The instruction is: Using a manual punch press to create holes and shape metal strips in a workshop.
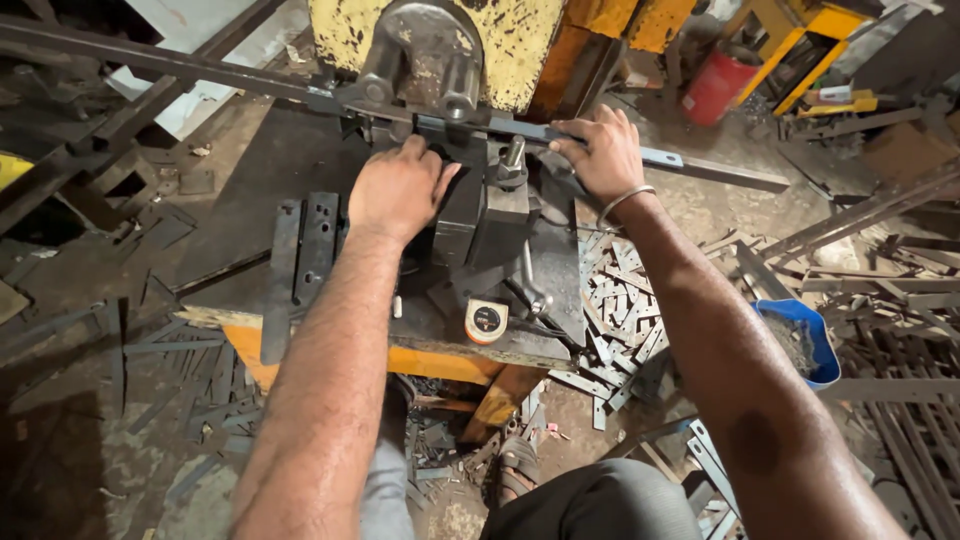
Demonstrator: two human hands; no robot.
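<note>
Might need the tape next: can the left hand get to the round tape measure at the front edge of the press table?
Probably yes. The left hand rests on the flat steel bar; the tape measure lies uncovered nearer the body. Only the dark tool block stands between them, and the hand can pull back past it.

A dark steel machine table (250, 200) with a yellow front edge carries two flat drilled plates (305, 250) at nine o'clock and a small round tape measure (486, 322) at six. On the dirt floor (80, 470), cut metal strips (620, 310) pile at four o'clock.
</note>
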